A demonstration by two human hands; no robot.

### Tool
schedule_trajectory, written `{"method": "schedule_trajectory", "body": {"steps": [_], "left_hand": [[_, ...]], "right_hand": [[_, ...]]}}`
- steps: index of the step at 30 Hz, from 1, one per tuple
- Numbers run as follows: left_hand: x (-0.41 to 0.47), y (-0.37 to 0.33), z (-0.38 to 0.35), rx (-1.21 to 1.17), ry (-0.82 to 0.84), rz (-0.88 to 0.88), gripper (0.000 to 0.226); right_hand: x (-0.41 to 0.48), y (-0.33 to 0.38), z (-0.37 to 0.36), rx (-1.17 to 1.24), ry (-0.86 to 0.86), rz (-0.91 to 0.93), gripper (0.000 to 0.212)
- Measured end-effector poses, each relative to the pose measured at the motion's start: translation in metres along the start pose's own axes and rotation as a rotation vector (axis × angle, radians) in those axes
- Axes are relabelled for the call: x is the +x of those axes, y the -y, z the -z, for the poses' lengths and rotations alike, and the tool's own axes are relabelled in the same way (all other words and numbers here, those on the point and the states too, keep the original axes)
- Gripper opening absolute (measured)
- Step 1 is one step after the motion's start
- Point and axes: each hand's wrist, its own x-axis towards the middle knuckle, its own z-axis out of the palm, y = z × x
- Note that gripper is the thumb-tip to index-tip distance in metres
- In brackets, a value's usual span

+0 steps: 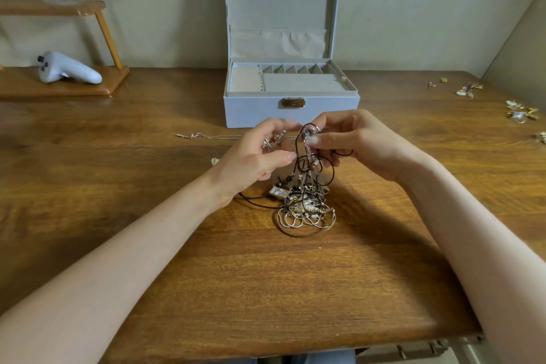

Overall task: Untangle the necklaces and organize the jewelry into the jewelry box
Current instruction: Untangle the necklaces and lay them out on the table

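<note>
Right grip [351,142] pinches black cord [298,161]; left grip [260,156], seemingly, silver chain [283,128].

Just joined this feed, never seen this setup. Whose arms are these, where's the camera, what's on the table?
There is no machine here: a person works with bare hands, and the single picture comes from a camera worn on their head, looking forward and down. The left hand and right hand each pinch strands lifted from a tangle of necklaces, the rest of which lies on the wooden table. Behind it stands a grey jewelry box, lid open. One thin silver chain lies apart to the left; small loose pieces are scattered far right. A white controller rests on a wooden stand, far left.
</note>
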Motion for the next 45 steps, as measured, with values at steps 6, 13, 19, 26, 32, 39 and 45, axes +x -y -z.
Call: {"method": "schedule_trajectory", "body": {"steps": [6,13,19,26,32,39,45], "left_hand": [[-0.002,-0.004,-0.003,0.113,0.014,0.013,0.027],[-0.001,-0.003,-0.002,0.130,-0.159,-0.118,0.029],[-0.002,0.000,-0.006,0.169,-0.168,-0.134,0.030],[-0.001,0.000,-0.007,0.198,-0.165,-0.161,0.014],[-0.002,-0.004,0.000,0.068,-0.107,-0.156,0.009],[-0.003,-0.006,0.003,-0.026,-0.103,-0.146,0.008],[-0.002,-0.006,0.004,-0.106,-0.085,-0.083,0.007]], "right_hand": [[0.000,0.000,0.000,0.011,-0.006,0.013,0.013],[0.000,0.001,0.000,0.015,-0.039,0.018,0.013],[0.000,0.002,-0.003,0.003,-0.067,0.011,0.011],[-0.001,0.004,-0.005,-0.031,-0.089,0.006,0.010],[-0.001,0.005,-0.001,-0.031,-0.131,-0.022,0.013],[0.000,0.004,-0.001,-0.030,-0.129,-0.040,0.011],[-0.001,0.004,0.000,-0.074,-0.112,-0.022,0.010]]}}
